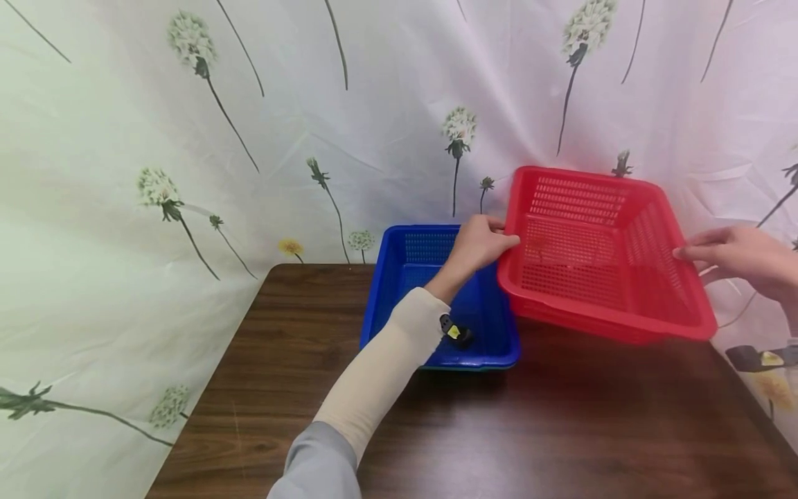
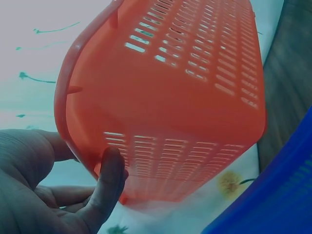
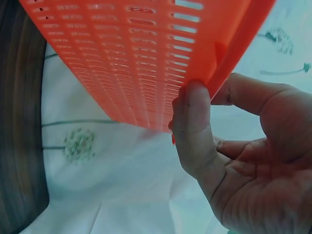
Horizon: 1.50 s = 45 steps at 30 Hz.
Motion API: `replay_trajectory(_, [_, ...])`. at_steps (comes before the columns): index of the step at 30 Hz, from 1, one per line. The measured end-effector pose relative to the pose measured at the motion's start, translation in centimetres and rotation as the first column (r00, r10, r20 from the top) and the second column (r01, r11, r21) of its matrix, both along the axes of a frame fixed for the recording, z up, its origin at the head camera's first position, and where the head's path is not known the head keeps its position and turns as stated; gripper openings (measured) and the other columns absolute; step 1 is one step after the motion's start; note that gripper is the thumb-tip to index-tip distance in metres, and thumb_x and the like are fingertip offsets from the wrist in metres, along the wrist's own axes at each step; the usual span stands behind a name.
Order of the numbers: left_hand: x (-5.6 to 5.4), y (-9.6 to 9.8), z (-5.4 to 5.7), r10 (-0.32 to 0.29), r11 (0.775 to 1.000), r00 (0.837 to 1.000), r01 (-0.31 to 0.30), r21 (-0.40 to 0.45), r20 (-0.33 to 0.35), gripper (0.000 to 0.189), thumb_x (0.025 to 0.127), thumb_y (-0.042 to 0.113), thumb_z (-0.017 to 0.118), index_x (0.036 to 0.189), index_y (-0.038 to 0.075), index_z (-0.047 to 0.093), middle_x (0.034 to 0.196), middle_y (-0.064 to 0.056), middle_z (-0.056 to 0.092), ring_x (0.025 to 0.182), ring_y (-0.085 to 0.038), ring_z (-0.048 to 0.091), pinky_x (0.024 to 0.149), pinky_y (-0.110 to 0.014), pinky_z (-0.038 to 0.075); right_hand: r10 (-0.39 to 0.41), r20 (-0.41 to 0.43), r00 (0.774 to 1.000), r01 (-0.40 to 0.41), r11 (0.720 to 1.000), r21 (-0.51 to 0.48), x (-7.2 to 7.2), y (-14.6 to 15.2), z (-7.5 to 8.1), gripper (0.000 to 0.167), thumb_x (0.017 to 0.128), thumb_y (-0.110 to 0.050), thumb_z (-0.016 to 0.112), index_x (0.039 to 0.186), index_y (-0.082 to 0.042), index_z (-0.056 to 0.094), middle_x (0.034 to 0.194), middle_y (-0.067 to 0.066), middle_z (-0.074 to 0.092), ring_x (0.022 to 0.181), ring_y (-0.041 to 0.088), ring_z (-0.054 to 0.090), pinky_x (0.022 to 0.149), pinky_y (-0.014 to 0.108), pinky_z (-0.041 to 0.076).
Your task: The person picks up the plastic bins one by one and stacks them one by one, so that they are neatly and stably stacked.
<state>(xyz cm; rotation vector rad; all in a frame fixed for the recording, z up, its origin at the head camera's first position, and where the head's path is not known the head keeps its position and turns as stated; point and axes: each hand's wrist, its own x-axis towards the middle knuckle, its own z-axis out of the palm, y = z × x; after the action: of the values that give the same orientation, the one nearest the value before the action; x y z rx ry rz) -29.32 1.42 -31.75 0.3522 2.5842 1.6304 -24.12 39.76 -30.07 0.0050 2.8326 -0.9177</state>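
Observation:
A red plastic basket with slotted walls is held up above the right part of the table, its inside tilted toward the head camera. My left hand pinches its left rim, while my right hand pinches the opposite rim. In the left wrist view, fingers press the outer wall just under the lip of the basket. The right wrist view has a similar grip, with a finger against the slotted wall. Below my left forearm stands a blue basket, partly hidden by that arm.
Both baskets are over a dark brown wooden table. A thin green edge shows under the blue basket's front. Behind the table hangs a pale cloth printed with dandelions. Small black devices with yellow labels are at both wrists.

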Motion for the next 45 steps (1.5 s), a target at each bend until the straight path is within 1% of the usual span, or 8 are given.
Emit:
replay_trajectory(4, [0.1,-1.6,0.6,-0.007,1.0,1.0,0.007,0.02,-0.015,0.029,0.101,0.014,0.072,0.127,0.001,0.075,0.106,-0.014,0.08,0.079,-0.02,0.079,0.073,-0.031,0.066,-0.009,-0.014,1.0,0.009,1.0,-0.012,0.2,-1.4,0.7,0.071,0.106,-0.034,0.065,0.146,0.02,0.042,0.107,0.016,0.077,0.084,0.019,0.074,0.074,0.039,0.066])
replay_trajectory(12, [0.5,-5.4,2.1,-0.037,0.999,0.999,0.038,0.033,-0.033,0.03,0.101,0.011,0.068,0.128,-0.001,0.073,0.11,-0.015,0.079,0.088,-0.023,0.079,0.079,-0.032,0.067,-0.002,-0.03,1.0,0.001,0.998,-0.064,0.3,-4.4,2.1,0.067,0.107,-0.029,0.063,0.147,0.021,0.043,0.109,0.016,0.077,0.082,0.011,0.075,0.071,0.028,0.064])
replay_trajectory(17, [0.9,-7.6,2.9,-0.006,1.0,0.999,0.007,0.028,-0.039,0.034,0.099,0.01,0.069,0.131,-0.001,0.072,0.114,-0.017,0.078,0.091,-0.023,0.077,0.078,-0.031,0.065,0.015,-0.022,1.0,-0.017,0.995,-0.101,0.4,-6.3,2.7,0.069,0.106,-0.034,0.066,0.149,0.015,0.044,0.11,0.006,0.078,0.084,0.013,0.078,0.075,0.027,0.063])
replay_trajectory(20, [1.2,-8.7,3.2,0.022,0.999,0.999,-0.02,0.036,-0.028,0.035,0.097,0.01,0.07,0.13,0.0,0.073,0.114,-0.016,0.078,0.09,-0.021,0.075,0.075,-0.028,0.063,0.033,-0.009,0.999,-0.033,0.994,-0.108,0.3,-7.3,3.1,0.07,0.105,-0.036,0.066,0.15,0.013,0.044,0.11,0.005,0.078,0.086,0.015,0.079,0.077,0.026,0.061])
replay_trajectory(28, [1.8,-11.5,3.5,0.056,0.997,0.998,-0.055,0.048,-0.017,0.038,0.097,0.011,0.07,0.133,0.001,0.072,0.114,-0.016,0.076,0.092,-0.022,0.071,0.074,-0.025,0.059,0.054,-0.047,0.997,-0.061,0.987,-0.147,-0.1,-9.9,3.6,0.065,0.104,-0.033,0.069,0.147,0.011,0.05,0.11,0.01,0.079,0.085,0.016,0.078,0.075,0.026,0.062])
replay_trajectory(35, [2.4,-13.8,3.7,0.064,0.997,0.998,-0.064,0.039,-0.002,0.042,0.098,0.013,0.07,0.138,0.001,0.068,0.116,-0.017,0.073,0.095,-0.025,0.073,0.081,-0.03,0.065,0.071,-0.055,0.996,-0.08,0.98,-0.181,-0.4,-12.1,3.8,0.061,0.104,-0.031,0.071,0.144,0.012,0.053,0.107,0.011,0.08,0.081,0.018,0.078,0.074,0.028,0.063])
replay_trajectory(41, [2.8,-15.7,3.8,0.084,0.996,0.996,-0.084,0.007,-0.018,0.042,0.098,0.013,0.069,0.138,0.0,0.069,0.114,-0.018,0.073,0.092,-0.022,0.072,0.074,-0.025,0.062,0.091,-0.045,0.995,-0.096,0.985,-0.143,-0.7,-13.8,3.6,0.066,0.102,-0.041,0.071,0.145,0.007,0.055,0.115,0.018,0.078,0.082,0.023,0.08,0.075,0.03,0.063])
replay_trajectory(45, [3.1,-17.0,3.5,0.08,0.997,0.997,-0.08,0.017,-0.004,0.041,0.098,0.013,0.068,0.137,0.002,0.069,0.112,-0.018,0.071,0.088,-0.022,0.072,0.073,-0.027,0.064,0.105,-0.052,0.993,-0.112,0.984,-0.138,-0.9,-14.8,3.4,0.064,0.101,-0.041,0.073,0.143,0.005,0.057,0.117,0.021,0.077,0.083,0.025,0.08,0.077,0.035,0.066])
